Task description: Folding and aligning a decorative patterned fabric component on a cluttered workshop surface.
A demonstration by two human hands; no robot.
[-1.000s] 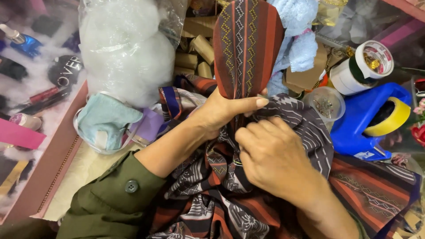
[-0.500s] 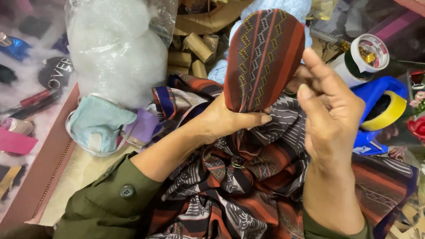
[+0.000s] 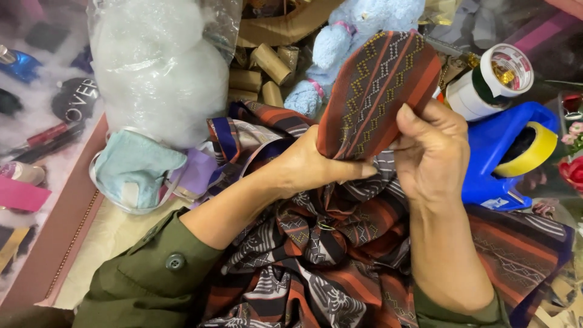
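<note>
Left hand [image 3: 306,167] gripped the woven cloth flap [image 3: 376,91] at its base; right hand [image 3: 432,152] pinched its edge. Soft, light fabric, likely best held by the gathered folds.

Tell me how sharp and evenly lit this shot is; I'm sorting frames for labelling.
Head view: the left hand, right hand and patterned fabric are sharp and evenly lit, without harsh shadows; glare whitens the plastic bag of stuffing; the far left edge looks soft and washed out; the bottom corners fall dim.
</note>
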